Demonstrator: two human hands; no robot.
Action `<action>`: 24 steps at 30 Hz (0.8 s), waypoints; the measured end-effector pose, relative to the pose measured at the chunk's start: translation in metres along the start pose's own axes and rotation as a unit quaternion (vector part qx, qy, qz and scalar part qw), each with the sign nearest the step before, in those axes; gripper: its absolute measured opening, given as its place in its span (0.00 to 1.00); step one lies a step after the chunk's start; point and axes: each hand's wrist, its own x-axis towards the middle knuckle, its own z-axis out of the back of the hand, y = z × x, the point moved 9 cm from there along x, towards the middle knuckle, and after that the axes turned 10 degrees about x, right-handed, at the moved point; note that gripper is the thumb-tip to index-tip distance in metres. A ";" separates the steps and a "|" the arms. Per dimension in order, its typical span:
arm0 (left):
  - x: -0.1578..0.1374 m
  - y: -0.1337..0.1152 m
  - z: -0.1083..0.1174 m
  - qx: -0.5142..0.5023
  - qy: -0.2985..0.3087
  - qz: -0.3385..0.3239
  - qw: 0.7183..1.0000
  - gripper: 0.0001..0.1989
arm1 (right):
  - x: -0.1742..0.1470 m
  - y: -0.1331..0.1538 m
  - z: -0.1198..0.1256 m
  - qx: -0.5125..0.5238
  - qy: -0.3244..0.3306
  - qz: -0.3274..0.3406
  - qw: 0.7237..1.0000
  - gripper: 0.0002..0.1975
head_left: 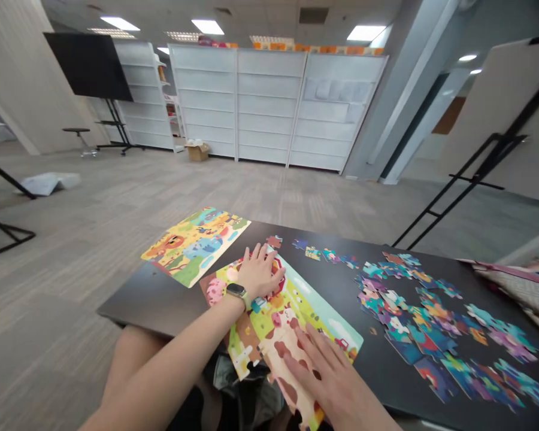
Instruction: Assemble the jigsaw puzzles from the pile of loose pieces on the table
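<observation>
A farm jigsaw puzzle with a cow, a pink pig and a red car lies on the dark table, its near side reaching over the front edge. My left hand, with a watch on the wrist, rests flat on its upper left part, fingers spread. Across the cow's spotted body lies my right hand, fingers stretched out and palm down. Along the near edge, knobs and a notch show between the cow section and the part left of it. Part of the picture is hidden under both hands.
A second animal puzzle lies at the table's left end. Many loose blue and purple pieces are heaped on the right. Several single pieces lie along the far edge. A patterned fabric item sits at the right edge.
</observation>
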 end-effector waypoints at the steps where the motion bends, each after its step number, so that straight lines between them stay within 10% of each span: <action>1: -0.001 0.000 0.001 0.001 -0.002 0.003 1.000 0.30 | 0.001 0.002 0.001 -0.023 -0.010 0.011 1.000 0.45; 14: 0.001 0.005 0.001 0.007 0.005 0.026 1.000 0.29 | 0.001 0.004 0.019 0.019 0.002 0.024 1.000 0.47; 24: -0.006 0.020 0.008 -0.050 0.042 0.108 0.992 0.32 | 0.004 -0.079 0.046 0.030 0.046 -0.117 0.992 0.27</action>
